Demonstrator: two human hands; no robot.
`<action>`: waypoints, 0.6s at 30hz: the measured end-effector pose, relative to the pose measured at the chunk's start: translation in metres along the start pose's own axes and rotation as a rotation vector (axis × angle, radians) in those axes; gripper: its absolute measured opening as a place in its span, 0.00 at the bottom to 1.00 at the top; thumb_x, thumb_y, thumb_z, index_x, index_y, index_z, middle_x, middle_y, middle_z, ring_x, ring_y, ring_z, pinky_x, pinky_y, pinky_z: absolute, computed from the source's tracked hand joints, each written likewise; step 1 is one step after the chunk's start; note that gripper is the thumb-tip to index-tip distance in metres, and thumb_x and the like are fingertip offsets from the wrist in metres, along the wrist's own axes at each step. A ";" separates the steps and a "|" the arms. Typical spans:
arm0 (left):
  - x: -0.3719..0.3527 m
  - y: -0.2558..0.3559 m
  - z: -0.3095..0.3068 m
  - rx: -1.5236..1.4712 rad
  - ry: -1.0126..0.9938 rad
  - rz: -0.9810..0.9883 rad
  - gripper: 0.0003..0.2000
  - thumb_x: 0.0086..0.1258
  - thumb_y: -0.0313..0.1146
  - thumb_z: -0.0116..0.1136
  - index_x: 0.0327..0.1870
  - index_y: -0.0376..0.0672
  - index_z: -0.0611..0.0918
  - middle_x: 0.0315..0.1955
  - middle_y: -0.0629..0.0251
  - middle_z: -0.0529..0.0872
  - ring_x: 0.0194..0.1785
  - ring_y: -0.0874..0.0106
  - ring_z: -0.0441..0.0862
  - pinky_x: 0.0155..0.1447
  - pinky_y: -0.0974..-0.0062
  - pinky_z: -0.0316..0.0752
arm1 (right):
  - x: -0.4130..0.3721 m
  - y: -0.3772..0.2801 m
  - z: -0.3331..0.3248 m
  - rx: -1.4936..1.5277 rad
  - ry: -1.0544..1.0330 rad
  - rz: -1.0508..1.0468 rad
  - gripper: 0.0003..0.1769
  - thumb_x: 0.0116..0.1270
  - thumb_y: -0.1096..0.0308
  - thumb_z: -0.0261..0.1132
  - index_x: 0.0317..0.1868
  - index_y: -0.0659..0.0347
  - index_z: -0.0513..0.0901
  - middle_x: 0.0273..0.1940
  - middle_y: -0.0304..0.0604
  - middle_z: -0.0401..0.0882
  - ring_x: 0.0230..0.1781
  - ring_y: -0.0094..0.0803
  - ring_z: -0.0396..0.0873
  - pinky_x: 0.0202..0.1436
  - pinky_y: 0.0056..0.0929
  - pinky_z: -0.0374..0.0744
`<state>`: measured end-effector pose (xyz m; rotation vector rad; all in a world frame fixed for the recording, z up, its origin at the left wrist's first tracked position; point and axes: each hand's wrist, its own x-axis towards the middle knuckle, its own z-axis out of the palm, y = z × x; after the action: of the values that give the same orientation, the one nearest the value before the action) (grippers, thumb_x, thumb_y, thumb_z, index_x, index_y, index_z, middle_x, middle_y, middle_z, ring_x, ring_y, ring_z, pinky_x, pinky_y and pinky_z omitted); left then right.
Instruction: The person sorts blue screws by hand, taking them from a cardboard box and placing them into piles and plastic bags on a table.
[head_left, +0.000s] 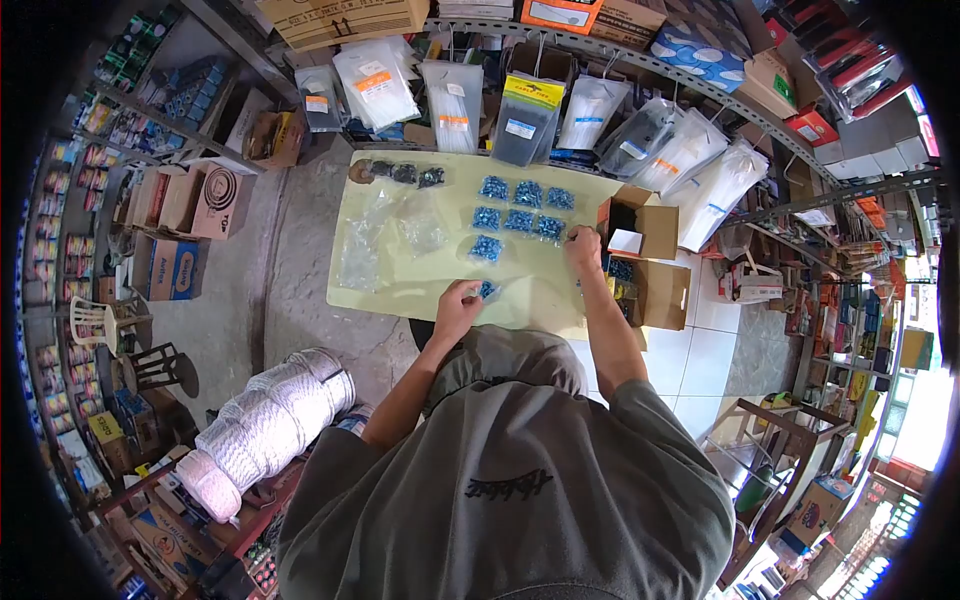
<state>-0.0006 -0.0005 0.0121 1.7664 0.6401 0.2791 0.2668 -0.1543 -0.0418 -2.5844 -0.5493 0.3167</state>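
Observation:
A small clear bag of blue pieces [488, 289] is pinched at its edge by my left hand [459, 308], low over the near side of the pale yellow table [440, 275]. My right hand [583, 246] has its fingers curled together between a filled bag [550, 228] and an open cardboard box [655, 232]. Whatever those fingers hold, if anything, is too small to make out. Several similar bags of blue pieces [518, 220] lie in rows in front of my hands. A second open box [660, 295], with blue pieces inside, stands beside my right forearm.
Flat clear plastic bags [365, 250] lie on the table's left half. Dark packets [402, 173] sit at its far left edge. Packs of cable ties [528, 120] hang from the shelf beyond. A large white rope bundle [270, 420] stands at left, a wooden stool [790, 430] at right.

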 end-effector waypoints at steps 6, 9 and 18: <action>0.002 -0.002 0.000 -0.019 -0.028 -0.056 0.13 0.62 0.22 0.59 0.49 0.37 0.80 0.45 0.61 0.81 0.43 0.72 0.82 0.45 0.79 0.78 | -0.010 -0.019 -0.015 0.269 0.153 -0.038 0.05 0.53 0.74 0.63 0.31 0.63 0.84 0.32 0.53 0.84 0.34 0.48 0.84 0.39 0.36 0.82; 0.002 -0.003 0.002 -0.001 -0.016 -0.025 0.13 0.62 0.22 0.59 0.49 0.37 0.80 0.45 0.61 0.82 0.40 0.73 0.82 0.43 0.79 0.78 | -0.036 -0.053 -0.022 0.531 -0.058 -0.160 0.10 0.53 0.75 0.67 0.38 0.64 0.84 0.30 0.43 0.86 0.32 0.27 0.85 0.38 0.25 0.81; 0.002 -0.002 0.004 0.007 -0.023 -0.087 0.15 0.60 0.21 0.61 0.49 0.38 0.80 0.43 0.62 0.82 0.32 0.76 0.82 0.38 0.79 0.76 | -0.096 -0.102 0.019 0.813 -0.421 -0.221 0.08 0.55 0.75 0.69 0.37 0.65 0.83 0.32 0.42 0.83 0.33 0.25 0.82 0.39 0.25 0.81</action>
<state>0.0023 -0.0017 0.0086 1.7415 0.7002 0.1974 0.1420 -0.1060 0.0038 -1.6616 -0.6665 0.8210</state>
